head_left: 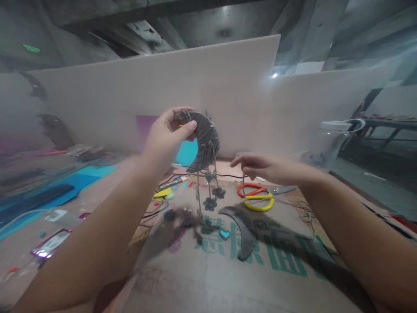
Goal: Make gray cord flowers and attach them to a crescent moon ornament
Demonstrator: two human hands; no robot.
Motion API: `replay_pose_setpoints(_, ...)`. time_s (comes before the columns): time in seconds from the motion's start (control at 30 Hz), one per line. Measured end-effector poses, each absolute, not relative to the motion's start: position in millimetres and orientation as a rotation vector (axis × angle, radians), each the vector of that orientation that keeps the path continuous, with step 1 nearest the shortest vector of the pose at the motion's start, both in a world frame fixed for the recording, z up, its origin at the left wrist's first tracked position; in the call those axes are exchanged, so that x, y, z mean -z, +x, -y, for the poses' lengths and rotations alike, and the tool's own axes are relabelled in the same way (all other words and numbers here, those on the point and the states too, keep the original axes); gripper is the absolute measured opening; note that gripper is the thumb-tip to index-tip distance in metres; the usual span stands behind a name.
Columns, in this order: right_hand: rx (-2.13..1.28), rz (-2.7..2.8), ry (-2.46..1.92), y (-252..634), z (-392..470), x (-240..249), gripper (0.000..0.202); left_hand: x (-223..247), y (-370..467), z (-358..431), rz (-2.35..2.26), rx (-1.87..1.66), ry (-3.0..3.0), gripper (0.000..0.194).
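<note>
Pale board (239, 82) stands beyond your left hand (171, 130), gripping a wrapped crescent (209, 137), likely light and stiff, best held above dangling flowers (210, 204); your right hand (259, 165) pinches cord (243, 179).

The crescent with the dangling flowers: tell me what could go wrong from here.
The crescent is pinched near its upper end by the left hand alone, so it might slip and drop. Its flowers dangle close together and could tangle. A thin cord runs from near the right hand down by the scissors and may snag on them.
</note>
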State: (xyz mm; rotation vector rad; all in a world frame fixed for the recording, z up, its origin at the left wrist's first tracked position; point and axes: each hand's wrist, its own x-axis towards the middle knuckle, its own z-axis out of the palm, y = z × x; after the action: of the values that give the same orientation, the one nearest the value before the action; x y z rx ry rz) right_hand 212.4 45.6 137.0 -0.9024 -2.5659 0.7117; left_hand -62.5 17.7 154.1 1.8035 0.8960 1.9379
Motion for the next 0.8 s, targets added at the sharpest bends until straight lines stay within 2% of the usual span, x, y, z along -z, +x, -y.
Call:
replay_pose_setpoints(0.1,-0.677,2.556,-0.87,216.8,-36.6,-144.2,0.038,-128.4,-67.5,-32.6,-1.011,-1.795,1.689,0.026)
replay_pose_setpoints(0.2,-0.637,2.516,-0.89,215.4,-28.7,-148.5,0.039,-87.6,-71.4,-56.7,-1.248,-1.508,1.625,0.024)
replay_pose_setpoints(0.4,-0.627,2.525,-0.863,202.5,-21.7,-143.4,0.037,-23.5,-80.3,-95.1,-1.508,-1.176,1.749,0.023)
replay_pose_setpoints(0.47,-0.628,2.493,-0.831,198.0,-19.6,-141.0,0.034,-17.3,-88.4,-99.3,-1.599,-1.105,1.861,0.027)
replay_pose_setpoints(0.6,-0.628,2.379,-0.832,189.2,-13.9,-138.0,0.028,-25.3,-102.3,-92.3,-1.778,-0.975,2.086,0.051)
replay_pose_setpoints(0.63,-0.625,2.357,-0.831,187.0,-13.0,-137.2,0.027,-30.0,-102.6,-87.3,-1.806,-0.945,2.136,0.051)
replay_pose_setpoints(0.8,-0.604,2.301,-0.812,179.2,-12.3,-133.1,0.023,-44.5,-85.0,-48.2,-1.754,-0.776,2.333,0.019)
